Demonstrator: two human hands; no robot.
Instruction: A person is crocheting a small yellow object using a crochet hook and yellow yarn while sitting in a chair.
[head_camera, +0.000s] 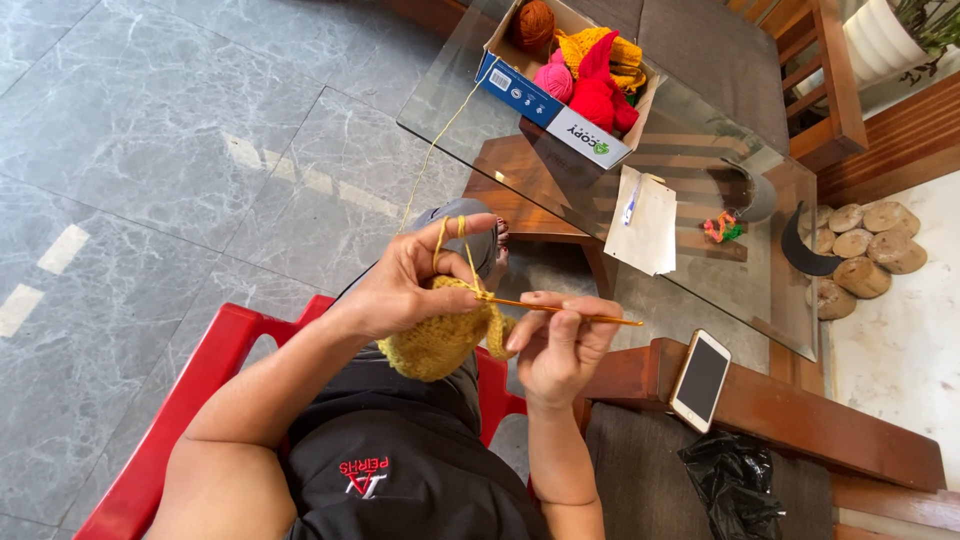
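Fingers of the right hand (560, 345) pinch a crochet hook (560, 311), its tip in the yellow crochet piece (440, 340) over the lap. The left hand (410, 285) grips that piece, forefinger raised with yellow yarn (440, 130) looped over it, running to a cardboard box of yarn balls (565, 75) on the glass table (700, 200). A phone (700, 380) lies on the wooden armrest (800, 415).

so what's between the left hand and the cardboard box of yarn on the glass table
In the head view, a thin yellow strand of yarn spans that stretch, running from the left hand up to the cardboard box. Beneath it lie the glass table's edge and grey floor tiles.
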